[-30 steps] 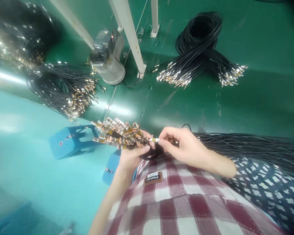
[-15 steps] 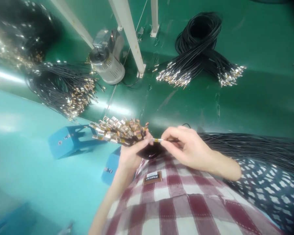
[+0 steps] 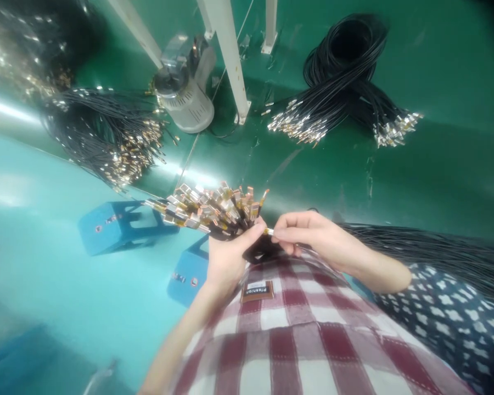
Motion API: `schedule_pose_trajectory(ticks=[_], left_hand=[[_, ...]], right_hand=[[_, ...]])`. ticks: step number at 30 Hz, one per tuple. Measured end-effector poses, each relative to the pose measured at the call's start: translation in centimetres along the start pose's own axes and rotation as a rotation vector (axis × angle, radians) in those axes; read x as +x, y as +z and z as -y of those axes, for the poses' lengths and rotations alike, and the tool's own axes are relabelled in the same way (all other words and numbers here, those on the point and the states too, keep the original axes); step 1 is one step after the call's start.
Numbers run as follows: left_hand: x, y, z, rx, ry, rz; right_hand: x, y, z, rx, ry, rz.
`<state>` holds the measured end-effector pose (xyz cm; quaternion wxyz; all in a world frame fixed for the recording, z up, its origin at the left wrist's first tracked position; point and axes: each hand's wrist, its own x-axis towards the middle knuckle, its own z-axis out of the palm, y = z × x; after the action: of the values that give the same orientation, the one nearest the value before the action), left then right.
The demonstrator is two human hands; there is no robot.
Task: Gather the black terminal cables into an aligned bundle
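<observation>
My left hand (image 3: pixel 234 255) is closed round a thick bundle of black cables (image 3: pixel 214 211), whose metallic ends with amber bands fan out above and left of the thumb. Just to its right, my right hand (image 3: pixel 308 230) pinches a single cable end (image 3: pixel 268 232) between thumb and fingers; its silvery tip points at the left hand. Dark cable loops hang below both hands, in front of a red-and-white checked apron (image 3: pixel 292 329). Where the pinched cable runs behind the right fingers is hidden.
Black cables (image 3: pixel 420 241) stretch along the table edge at right. On the green table (image 3: pixel 313 175) lie a coiled cable bundle (image 3: pixel 341 71), another cable heap (image 3: pixel 107 137) and a grey machine (image 3: pixel 185 104) beside white posts (image 3: pixel 230 60). Blue stools (image 3: pixel 107 227) stand on the floor.
Both hands have come closer together, the left shifting slightly right. The cable end between them shows less, and the bundle's tips are spread more to the right. The view has shifted a little.
</observation>
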<state>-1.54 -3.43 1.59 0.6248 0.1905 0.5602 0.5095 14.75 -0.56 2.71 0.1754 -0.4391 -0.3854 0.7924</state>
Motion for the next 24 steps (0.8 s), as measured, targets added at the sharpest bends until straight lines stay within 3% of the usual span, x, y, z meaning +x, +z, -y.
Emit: schedule_pose_trajectory(ticks=[2,4,9,11,14,18,20,22,24], left_hand=[[0.0,0.0,0.1,0.005,0.001,-0.008],[0.1,0.0,0.2,0.005,-0.005,-0.013],[0.0,0.1,0.1,0.014,-0.006,-0.048],[-0.1,0.2,0.2,0.016,0.002,-0.051],[-0.1,0.2,0.2,0.022,0.010,-0.059],[0.1,0.1,0.3,0.071,0.008,-0.061],[0.1,0.1,0.3,0.091,0.017,-0.060],[0.1,0.1,0.2,0.107,0.014,-0.064],[0.0,0.1,0.2,0.117,0.004,-0.072]], right_hand=[[0.1,0.0,-0.2,0.106,0.037,0.040],[0.0,0.2,-0.7,0.043,-0.041,-0.007],[-0.9,1.0,-1.8,-0.671,-0.523,-0.398],[-1.2,1.1,-1.9,-0.830,-0.628,-0.476],[-1.2,1.3,-2.0,-0.818,-0.581,-0.476],[-0.8,1.9,-2.6,-0.363,-0.336,-0.345],[-0.7,2.3,-3.1,-0.209,-0.316,-0.324],[-0.8,2.5,-3.2,-0.251,-0.360,-0.362],[-1.0,2.4,-3.0,-0.444,-0.418,-0.405]])
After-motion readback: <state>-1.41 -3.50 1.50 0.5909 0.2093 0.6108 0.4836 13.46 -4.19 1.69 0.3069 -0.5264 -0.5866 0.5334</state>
